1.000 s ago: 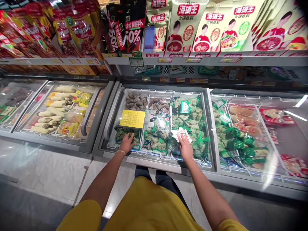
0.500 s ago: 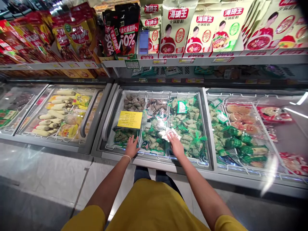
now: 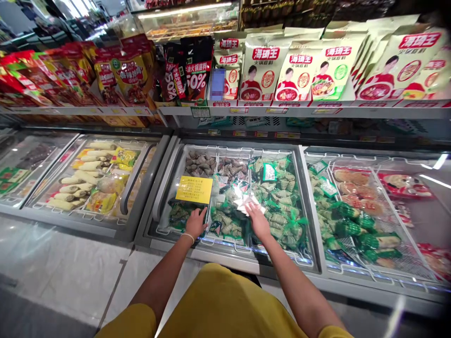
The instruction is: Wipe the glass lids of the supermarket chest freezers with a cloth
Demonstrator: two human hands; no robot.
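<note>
My right hand [image 3: 259, 221] presses a crumpled white cloth [image 3: 251, 205] against the clear lid [image 3: 230, 232] of a chest freezer, with the fingers on top of the cloth. To its left, my left hand [image 3: 196, 224] rests on the same lid near the front edge, fingers apart and holding nothing. Just above that hand is a yellow paper sign [image 3: 193, 189] with printed text. Under the lid, wire baskets hold brown wrapped bundles [image 3: 200, 164] and several green net bags [image 3: 282, 188] of leaf-wrapped bundles.
A grey handle [image 3: 165, 180] runs along the lid's left side. The left freezer holds corn [image 3: 88, 176]; more frozen packs [image 3: 355, 180] lie to the right. Above, a shelf edge [image 3: 299, 110] carries seasoning pouches [image 3: 260, 70]. Pale floor tiles [image 3: 63, 263] show at lower left.
The camera has tilted up, so the freezer and shelf sit lower in view. The right hand and cloth have shifted slightly away from me on the lid; the left hand stays near the front edge.
</note>
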